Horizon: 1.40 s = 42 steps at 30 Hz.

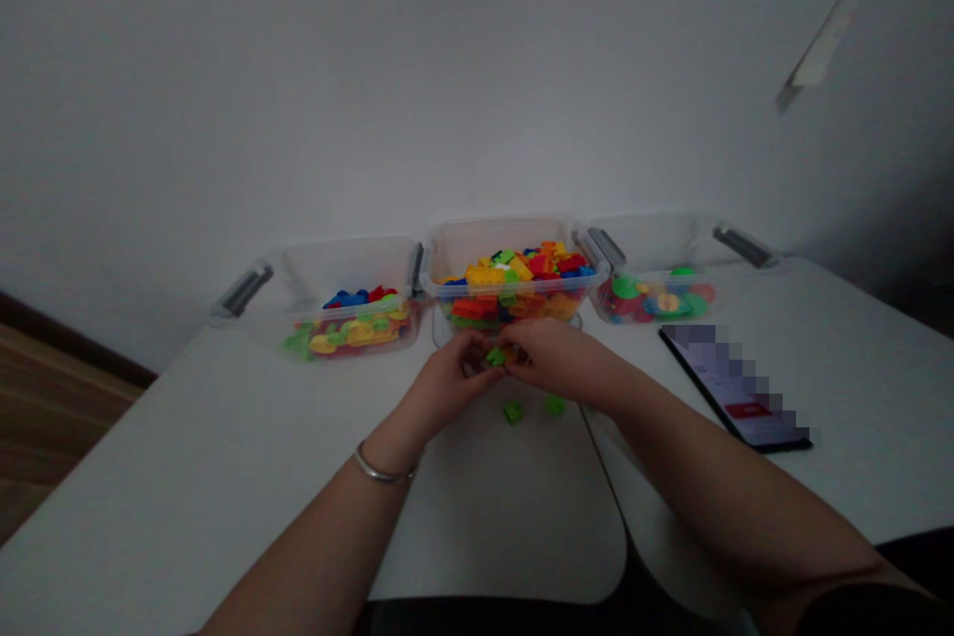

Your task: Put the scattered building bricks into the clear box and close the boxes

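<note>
Left hand [447,383] and right hand [556,363] meet near the far edge of the white table [507,517], fingers curled narrow, both pinching a green plastic brick [496,356] between them. Two loose green bricks [513,411] lie just nearer the person, right below the hands. Three clear plastic bins [492,238] of colourful pieces line the far edge, the middle one just beyond the hands; a smartphone [734,388] lies face up near the right edge.
</note>
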### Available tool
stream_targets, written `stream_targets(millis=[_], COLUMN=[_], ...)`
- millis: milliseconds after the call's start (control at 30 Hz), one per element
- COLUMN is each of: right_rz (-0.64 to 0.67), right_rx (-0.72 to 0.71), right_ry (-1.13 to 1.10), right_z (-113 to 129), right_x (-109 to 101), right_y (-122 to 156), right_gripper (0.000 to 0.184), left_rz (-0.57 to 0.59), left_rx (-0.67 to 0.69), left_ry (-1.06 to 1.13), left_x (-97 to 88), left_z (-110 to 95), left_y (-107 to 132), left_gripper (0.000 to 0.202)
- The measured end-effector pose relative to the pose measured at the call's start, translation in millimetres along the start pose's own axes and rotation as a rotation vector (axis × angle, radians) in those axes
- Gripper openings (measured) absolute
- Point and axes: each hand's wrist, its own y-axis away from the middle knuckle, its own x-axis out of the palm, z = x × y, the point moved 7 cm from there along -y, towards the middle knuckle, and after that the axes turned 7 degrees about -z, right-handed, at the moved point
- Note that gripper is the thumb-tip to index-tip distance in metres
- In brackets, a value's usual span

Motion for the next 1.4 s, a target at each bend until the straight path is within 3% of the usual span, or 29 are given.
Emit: stream_targets(millis=[233, 600, 767, 867, 1033, 1200, 1400], right_rz=[-0.147, -0.196, -0.474, -0.665, -0.854, -0.759, -0.688], right_rx=[0.030, -0.013, 0.052, 0.108, 0.201, 0.199, 0.107], right_ry=[-0.084, -0.266, -0.328, -0.242, -0.103, 0.142, 0.214], right_z=[8.1, 9.7, -18.9, -38.6, -59.3, -62.7, -50.3], right_x=[-16.5, -26.6, -58.5, -75.9, -85.0, -76.4, -69.8], right_y=[1.2, 1.8, 6.0, 10.3, 14.7, 7.3, 2.5], right_gripper=[0.018, 0.017, 0.025, 0.022, 0.025, 0.018, 0.030], left_rz=[-0.030, 0.000, -0.010, -0.014, -0.009, -0.026, -0.015], left_rx=[-0.112, -0.172, -0.199, -0.205, -0.206, -0.219, -0.226], left_ry=[0.392, 0.509, 0.511, 0.498, 0.507, 0.521, 0.529], left_x=[-3.1, -2.2, -4.2, -5.7, -5.8, -7.1, -5.0], left_z=[-5.7, -1.2, 3.2, 6.6, 10.6, 13.7, 13.1], left_y=[-2.3, -1.4, 1.0, 1.3, 0.8, 0.2, -0.7], left_gripper=[0.042, 0.041, 0.039, 0.040, 0.043, 0.046, 0.046])
